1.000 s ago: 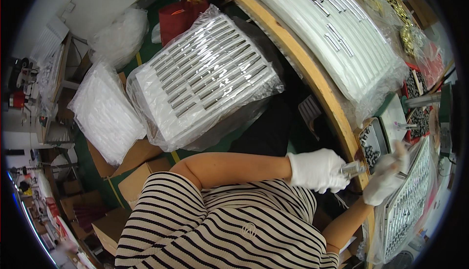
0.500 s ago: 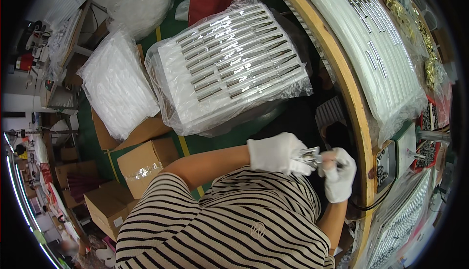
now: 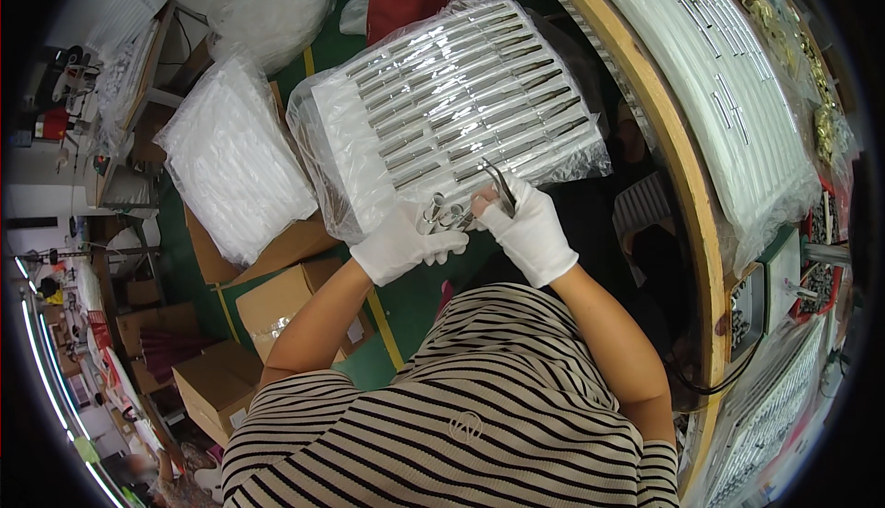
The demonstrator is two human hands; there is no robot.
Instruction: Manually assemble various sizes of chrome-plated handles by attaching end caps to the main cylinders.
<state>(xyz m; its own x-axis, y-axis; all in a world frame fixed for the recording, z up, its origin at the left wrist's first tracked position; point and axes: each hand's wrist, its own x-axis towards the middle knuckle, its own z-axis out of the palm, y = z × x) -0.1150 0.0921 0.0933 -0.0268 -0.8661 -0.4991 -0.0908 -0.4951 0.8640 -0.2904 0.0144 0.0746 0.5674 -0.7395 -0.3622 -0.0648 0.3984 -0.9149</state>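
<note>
My left hand (image 3: 398, 246), in a white glove, is closed round several short shiny metal tubes (image 3: 445, 217) with their round ends up. Close beside them is my right hand (image 3: 536, 233), also gloved but with bare fingertips. It grips dark curved tweezers (image 3: 502, 185), whose tips point up and away from me. The right fingertips meet the tubes; whether they pinch one is too small to tell. Both hands are over the near edge of a white foam tray (image 3: 343, 125) wrapped in clear plastic, which holds rows of metal rods (image 3: 479, 93).
A curved wooden table edge (image 3: 678, 139) runs along my right. On that table lies a white tray (image 3: 737, 167) with slim rods, and a bin of small metal parts (image 3: 742, 310). To the left are a plastic-wrapped white stack (image 3: 235, 158) and cardboard boxes (image 3: 217, 383).
Both hands have moved left and away from me, from beside the wooden table edge to the foam tray's near edge. The tubes came along in my left hand. The tweezers now show plainly.
</note>
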